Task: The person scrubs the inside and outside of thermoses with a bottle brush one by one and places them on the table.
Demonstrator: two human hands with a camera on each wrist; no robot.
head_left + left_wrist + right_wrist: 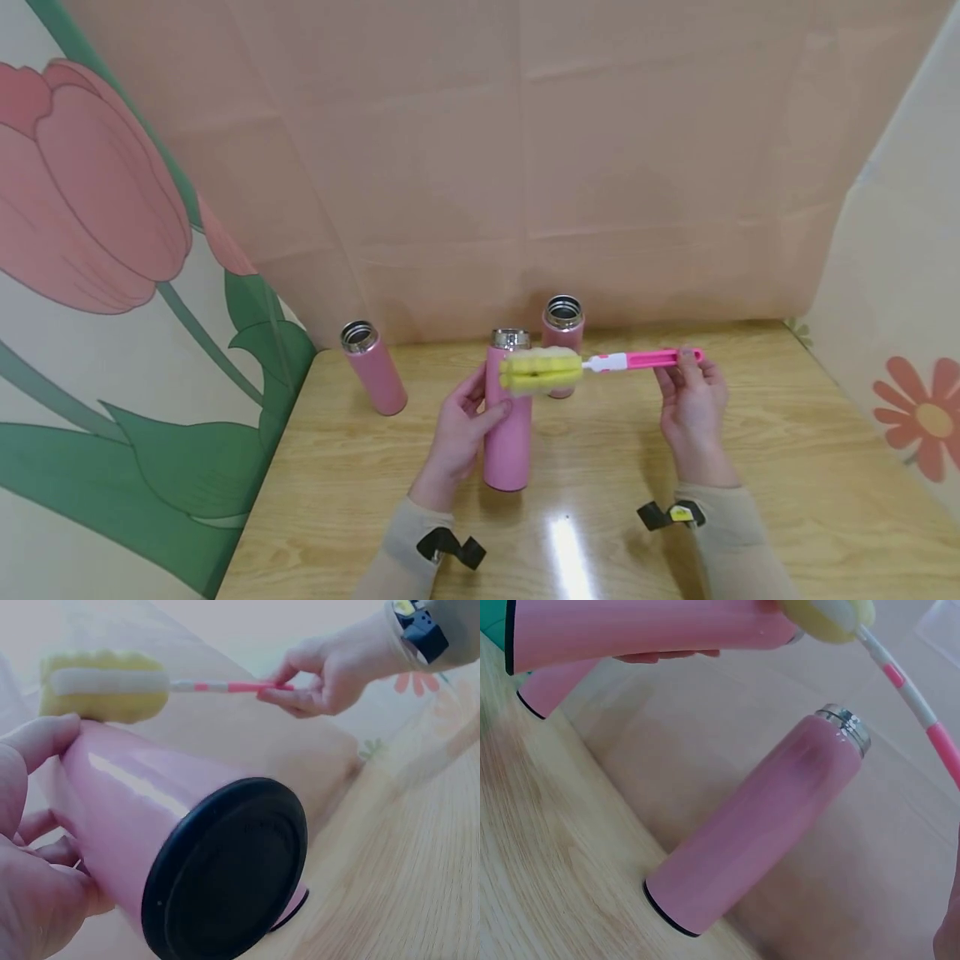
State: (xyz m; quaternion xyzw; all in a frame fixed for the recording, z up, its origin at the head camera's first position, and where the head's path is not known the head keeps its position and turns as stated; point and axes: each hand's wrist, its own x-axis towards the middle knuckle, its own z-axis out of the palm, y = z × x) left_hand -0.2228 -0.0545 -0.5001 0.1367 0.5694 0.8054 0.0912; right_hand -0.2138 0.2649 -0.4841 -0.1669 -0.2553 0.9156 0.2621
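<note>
My left hand (459,429) grips a pink thermos bottle (507,450) around its body, lifted off the table with its steel mouth uncapped. The black base (229,874) of this bottle faces the left wrist camera. In my right hand (693,408), thumb and fingers pinch the pink handle end of a bottle brush (645,359). The brush lies level in the air, its yellow and white sponge head (542,372) overlapping the upper part of the held bottle in the head view. Little of the right hand (949,922) shows in its own wrist view.
Two more uncapped pink bottles stand on the wooden table (337,517): one at the back left (377,375), one behind the brush head (562,333). A peach cloth backdrop (450,167) hangs along the table's back edge, with flower-printed panels (900,292) at both sides.
</note>
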